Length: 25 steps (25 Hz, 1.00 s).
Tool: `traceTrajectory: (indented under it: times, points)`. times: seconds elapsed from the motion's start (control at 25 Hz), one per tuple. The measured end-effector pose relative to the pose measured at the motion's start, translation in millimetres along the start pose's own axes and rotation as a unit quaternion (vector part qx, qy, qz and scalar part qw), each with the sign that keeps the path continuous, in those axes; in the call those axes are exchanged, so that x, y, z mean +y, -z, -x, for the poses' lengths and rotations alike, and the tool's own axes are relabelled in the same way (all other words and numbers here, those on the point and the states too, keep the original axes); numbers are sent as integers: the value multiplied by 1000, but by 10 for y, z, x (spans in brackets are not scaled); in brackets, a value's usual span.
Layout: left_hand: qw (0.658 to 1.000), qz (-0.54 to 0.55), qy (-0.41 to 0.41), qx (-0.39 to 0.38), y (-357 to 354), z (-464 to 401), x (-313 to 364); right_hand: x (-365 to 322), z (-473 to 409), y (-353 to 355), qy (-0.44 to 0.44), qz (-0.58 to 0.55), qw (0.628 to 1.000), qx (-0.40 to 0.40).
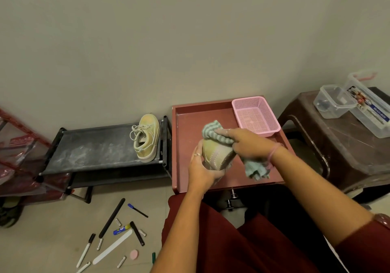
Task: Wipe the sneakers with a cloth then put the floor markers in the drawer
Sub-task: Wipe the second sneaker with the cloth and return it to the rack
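My left hand (pixel 200 168) grips a yellowish sneaker (pixel 217 153) from below, holding it over the open red drawer (pixel 185 125). My right hand (pixel 244 144) holds a striped pale-green cloth (pixel 213 131) against the top of the shoe; the cloth's loose end (pixel 255 170) hangs under my wrist. The second sneaker (pixel 146 137) stands on the black shoe rack (pixel 95 148) to the left. Several markers lie on the floor, among them a white one (pixel 85 250), a blue-capped one (pixel 137 210) and a black one (pixel 137 233).
A pink mesh basket (pixel 256 115) sits in the drawer's far right corner. Clear plastic boxes (pixel 335 102) stand on a brown stool (pixel 337 146) at right. Small batteries, a nail file and a pink disc lie among the markers. Red frames lean at far left.
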State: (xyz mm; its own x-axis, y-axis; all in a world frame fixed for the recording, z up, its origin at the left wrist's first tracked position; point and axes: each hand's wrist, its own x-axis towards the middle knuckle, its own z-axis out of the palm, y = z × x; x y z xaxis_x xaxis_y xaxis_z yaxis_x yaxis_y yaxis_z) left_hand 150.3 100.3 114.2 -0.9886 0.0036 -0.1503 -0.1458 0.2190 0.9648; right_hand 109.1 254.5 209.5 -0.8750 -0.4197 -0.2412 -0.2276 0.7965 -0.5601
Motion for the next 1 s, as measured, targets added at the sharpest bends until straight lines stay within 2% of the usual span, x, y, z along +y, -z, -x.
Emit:
traceTrajectory:
  times: [0.04,0.12,0.2,0.28,0.32,0.36,0.44,0.48,0.56,0.68,0.8,0.84,0.88,1.0]
  points:
    - [1000,-8,-9,-2,-18,5,2,8,-57,80,-28,-52,998,3]
    - [1000,-13,-12,-7,-28,-9,0,-45,-78,6,-42,-24,997,64]
    - [1000,-5,-3,-13,-10,-28,-3,-143,-13,-311,9,125,983,133]
    - [1000,-2,16,-14,2,-16,19,-227,72,-521,81,261,952,138]
    - [1000,4,18,-15,4,-17,27,-202,68,-510,96,277,946,140]
    - [1000,11,9,-13,-3,-19,30,-153,44,-423,103,258,949,146]
    - [1000,11,-6,-13,-11,-56,13,-122,-2,-185,25,133,988,67]
    - [1000,2,-9,-23,-21,-54,30,-111,-37,-72,-13,88,996,32]
    - [998,-19,-18,-55,-57,-49,15,4,-109,58,-44,56,997,23]
    - [997,-43,-29,-60,-93,-34,-39,-60,-41,-30,-32,59,997,30]
    - [998,-37,-5,-50,-101,-73,-75,-164,79,-320,54,226,971,64]
    - [998,-35,-3,-49,-98,-64,-63,-119,108,-358,78,241,966,57]
    - [998,-35,-11,-50,-96,-51,-53,-41,105,-304,84,228,970,34]
    - [996,-49,-38,-67,-127,-40,-52,176,108,-12,37,59,997,14]
